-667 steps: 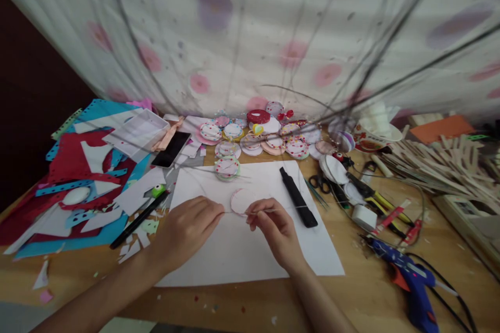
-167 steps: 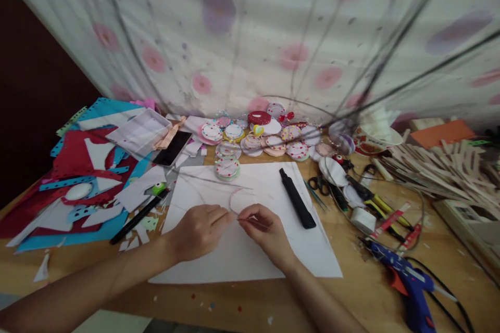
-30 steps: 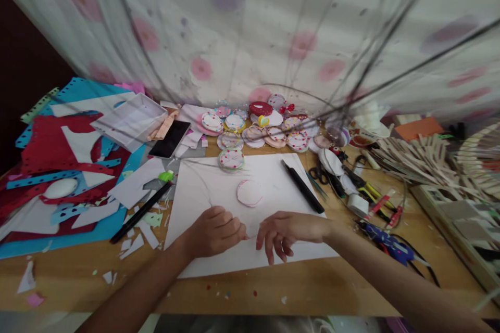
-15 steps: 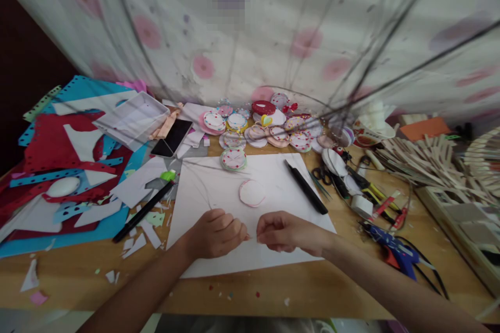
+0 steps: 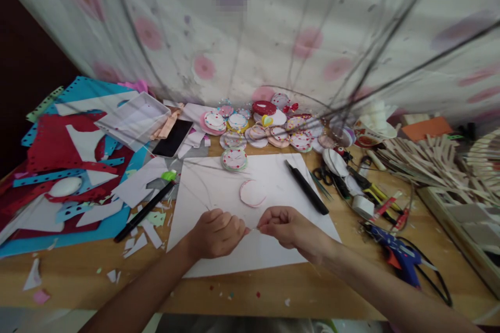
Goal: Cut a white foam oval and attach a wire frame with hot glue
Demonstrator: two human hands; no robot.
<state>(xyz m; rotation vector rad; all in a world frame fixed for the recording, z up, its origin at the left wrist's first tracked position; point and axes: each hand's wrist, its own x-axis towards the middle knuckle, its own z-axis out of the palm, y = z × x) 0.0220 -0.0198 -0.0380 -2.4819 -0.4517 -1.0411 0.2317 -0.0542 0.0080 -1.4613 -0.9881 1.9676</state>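
Both hands meet over a large white sheet of paper (image 5: 219,265). My left hand (image 5: 219,234) is closed in a loose fist, its thumb and fingertip pinched together. A thin strand (image 5: 205,190), thread or fine wire, rises from that fist. My right hand (image 5: 283,226) is closed in a pinch, its fingertips almost touching the left ones. Something tiny and pale lies between the two pinches, too small to name. Just beyond the hands a white paper disc (image 5: 253,192) with a pinkish beaded edge lies on the sheet. Farther back stands a green-edged round piece (image 5: 234,158) with red dots.
A black craft knife (image 5: 307,187) lies at the sheet's right, a black pen-like tool (image 5: 144,210) at its left. Decorated discs (image 5: 269,132) crowd the back. Right are a blue glue gun (image 5: 398,250) and wooden sticks (image 5: 422,161); left, paper scraps (image 5: 70,151) and a phone (image 5: 172,138).
My right hand has risen slightly and turned, its fingertips now closer to the left ones. The left hand has barely moved.
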